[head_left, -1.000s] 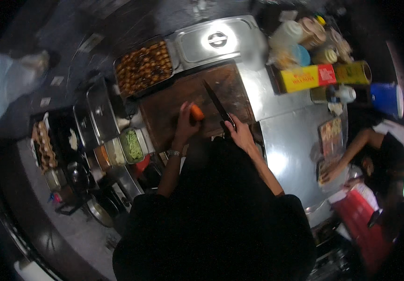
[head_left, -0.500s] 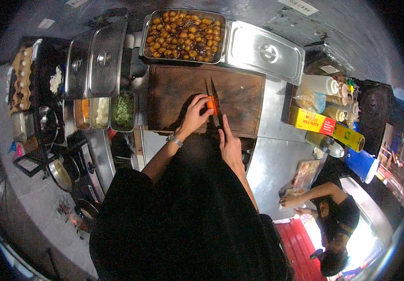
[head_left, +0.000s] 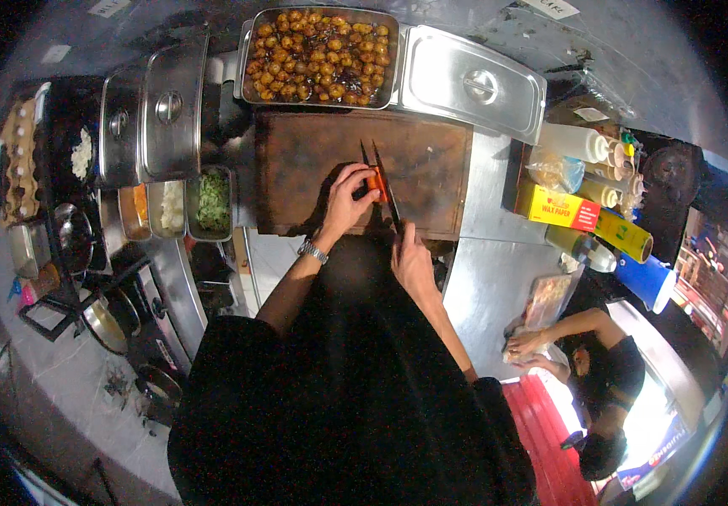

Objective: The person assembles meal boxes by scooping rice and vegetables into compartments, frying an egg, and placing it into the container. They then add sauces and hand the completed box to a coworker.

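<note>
On the brown cutting board (head_left: 292, 164) lies an orange piece of carrot (head_left: 380, 184). My left hand (head_left: 347, 207), with a metal watch at its wrist, grips the carrot from the left with bent fingers. Closed round a handle, my right hand (head_left: 415, 266) holds a knife (head_left: 388, 185). The dark blade points away from me and runs along the carrot's right side, with its shadow to the left. Whether the edge is in the carrot, I cannot tell.
Beyond the board stands a metal pan of small brown balls (head_left: 318, 59), beside a lidded pan (head_left: 474, 80). Chopped greens (head_left: 211, 202) sit in a pan at left. Squeeze bottles (head_left: 575, 142) and a wax paper box (head_left: 558, 208) stand at right. Another person's hands (head_left: 528, 350) work at lower right.
My right hand's fingers, earlier stretched along the knife, now curl round its handle. The knife and carrot have shifted only slightly. The whole view has moved a little.
</note>
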A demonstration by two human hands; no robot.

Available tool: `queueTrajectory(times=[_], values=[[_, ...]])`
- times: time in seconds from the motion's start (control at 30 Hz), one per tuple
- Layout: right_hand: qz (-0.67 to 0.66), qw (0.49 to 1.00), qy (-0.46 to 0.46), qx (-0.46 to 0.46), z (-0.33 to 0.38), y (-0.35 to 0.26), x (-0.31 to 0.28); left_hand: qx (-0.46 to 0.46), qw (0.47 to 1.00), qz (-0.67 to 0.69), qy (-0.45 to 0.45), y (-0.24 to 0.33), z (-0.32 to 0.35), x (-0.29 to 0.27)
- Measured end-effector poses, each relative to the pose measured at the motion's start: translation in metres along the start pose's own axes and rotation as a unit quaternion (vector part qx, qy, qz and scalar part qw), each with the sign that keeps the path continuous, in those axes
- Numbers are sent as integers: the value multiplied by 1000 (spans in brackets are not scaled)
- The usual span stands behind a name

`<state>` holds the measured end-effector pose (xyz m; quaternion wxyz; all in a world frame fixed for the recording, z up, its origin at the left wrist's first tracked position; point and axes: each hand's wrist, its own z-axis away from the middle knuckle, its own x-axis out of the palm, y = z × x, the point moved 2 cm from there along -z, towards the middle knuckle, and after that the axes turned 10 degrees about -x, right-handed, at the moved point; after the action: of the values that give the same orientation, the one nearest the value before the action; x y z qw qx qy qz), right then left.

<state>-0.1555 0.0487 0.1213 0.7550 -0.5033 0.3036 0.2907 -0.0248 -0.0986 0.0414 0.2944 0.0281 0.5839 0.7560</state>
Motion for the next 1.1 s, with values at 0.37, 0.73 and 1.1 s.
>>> queueTrajectory(times=[0.37, 0.73, 1.1], values=[[85, 993, -76, -22, -1, -2, -11, -10, 1000, -12, 17, 2, -2, 2], [66, 993, -93, -22, -7, 3, -9, -33, 999, -3, 28, -11, -5, 11], [34, 995, -85, -33, -17, 5, -13, -118, 992, 44, 23, -10, -5, 13]])
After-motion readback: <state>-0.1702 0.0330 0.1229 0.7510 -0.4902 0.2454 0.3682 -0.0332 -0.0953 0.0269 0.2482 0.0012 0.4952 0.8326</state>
